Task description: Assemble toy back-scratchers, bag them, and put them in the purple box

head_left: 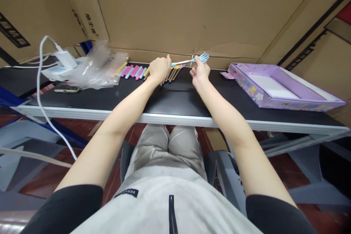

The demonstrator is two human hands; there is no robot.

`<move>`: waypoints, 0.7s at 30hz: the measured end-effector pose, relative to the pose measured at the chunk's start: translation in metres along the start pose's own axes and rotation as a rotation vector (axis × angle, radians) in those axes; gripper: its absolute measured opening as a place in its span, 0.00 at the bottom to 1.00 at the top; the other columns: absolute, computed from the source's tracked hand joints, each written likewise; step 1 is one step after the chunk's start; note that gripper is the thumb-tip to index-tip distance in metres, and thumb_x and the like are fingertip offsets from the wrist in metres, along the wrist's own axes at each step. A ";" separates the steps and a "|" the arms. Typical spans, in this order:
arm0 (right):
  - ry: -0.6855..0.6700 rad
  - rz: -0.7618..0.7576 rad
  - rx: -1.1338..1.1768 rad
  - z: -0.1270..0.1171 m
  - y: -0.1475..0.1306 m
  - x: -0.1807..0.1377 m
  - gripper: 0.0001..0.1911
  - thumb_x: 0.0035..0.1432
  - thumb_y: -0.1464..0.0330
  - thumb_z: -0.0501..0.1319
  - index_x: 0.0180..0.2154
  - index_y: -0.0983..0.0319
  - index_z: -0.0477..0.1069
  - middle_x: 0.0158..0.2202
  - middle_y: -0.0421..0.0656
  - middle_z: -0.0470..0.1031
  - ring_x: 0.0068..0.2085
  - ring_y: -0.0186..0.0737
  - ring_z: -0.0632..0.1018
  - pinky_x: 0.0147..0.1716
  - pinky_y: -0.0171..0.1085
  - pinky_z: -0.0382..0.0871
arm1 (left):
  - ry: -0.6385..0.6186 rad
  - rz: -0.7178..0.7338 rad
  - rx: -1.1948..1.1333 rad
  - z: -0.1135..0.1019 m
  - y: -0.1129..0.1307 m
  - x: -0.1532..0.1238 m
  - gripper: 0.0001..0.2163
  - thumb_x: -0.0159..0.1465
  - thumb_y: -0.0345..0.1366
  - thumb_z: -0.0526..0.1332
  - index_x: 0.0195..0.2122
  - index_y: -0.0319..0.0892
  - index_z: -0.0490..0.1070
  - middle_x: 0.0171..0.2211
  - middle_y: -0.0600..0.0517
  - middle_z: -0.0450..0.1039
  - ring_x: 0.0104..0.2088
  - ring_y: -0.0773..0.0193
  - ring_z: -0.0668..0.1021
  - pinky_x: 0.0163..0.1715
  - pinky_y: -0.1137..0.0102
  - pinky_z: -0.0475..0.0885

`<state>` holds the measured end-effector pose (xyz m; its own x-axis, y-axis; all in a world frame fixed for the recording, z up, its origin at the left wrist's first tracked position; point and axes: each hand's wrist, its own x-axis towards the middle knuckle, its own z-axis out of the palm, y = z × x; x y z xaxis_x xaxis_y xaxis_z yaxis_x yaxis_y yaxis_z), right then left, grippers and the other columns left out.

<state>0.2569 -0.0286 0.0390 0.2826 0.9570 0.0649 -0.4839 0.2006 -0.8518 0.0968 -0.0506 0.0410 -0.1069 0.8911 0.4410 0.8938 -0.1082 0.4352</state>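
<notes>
Reaching to the far edge of the black table point(181, 98), both hands hold a blue claw-headed stick point(184, 61) just above the tabletop, lying left to right. The left hand point(159, 68) is curled shut around its handle end. The right hand point(199, 71) has its fingers pinched together on the shaft just below the claw head. Beneath the stick, a row of pink, blue and yellow handles point(132, 71) and some dark sticks point(171, 74) lie on the table. Further left sit a crumpled clear plastic bag point(95, 67), a white charger point(64, 59) and a phone point(66, 89). At the right rests an open purple box point(276, 89). Cardboard sheets point(175, 11) stand behind.
</notes>
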 end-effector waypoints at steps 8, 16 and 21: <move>-0.014 0.045 -0.022 -0.001 -0.001 -0.009 0.31 0.69 0.52 0.74 0.31 0.57 0.55 0.21 0.26 0.49 0.18 0.22 0.52 0.14 0.23 0.45 | -0.036 -0.007 0.044 0.000 -0.007 0.006 0.30 0.83 0.45 0.44 0.56 0.30 0.82 0.53 0.30 0.82 0.62 0.38 0.80 0.64 0.53 0.69; 0.289 -0.012 0.119 -0.036 -0.044 0.036 0.27 0.81 0.63 0.59 0.30 0.57 0.49 0.21 0.29 0.46 0.18 0.21 0.51 0.15 0.24 0.44 | 0.030 0.023 0.108 -0.022 -0.055 0.022 0.31 0.82 0.50 0.44 0.56 0.33 0.82 0.47 0.33 0.83 0.62 0.40 0.78 0.64 0.55 0.69; 0.505 -0.092 0.209 -0.075 -0.063 0.067 0.27 0.79 0.68 0.59 0.29 0.58 0.44 0.21 0.29 0.44 0.18 0.22 0.50 0.15 0.24 0.40 | 0.004 -0.021 0.214 -0.036 -0.074 0.022 0.32 0.80 0.45 0.41 0.54 0.34 0.85 0.52 0.29 0.84 0.59 0.36 0.81 0.63 0.49 0.71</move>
<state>0.3684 0.0071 0.0580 0.6690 0.7243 -0.1668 -0.5775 0.3654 -0.7300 0.0124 -0.0391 0.0470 -0.1283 0.8902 0.4371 0.9635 0.0074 0.2677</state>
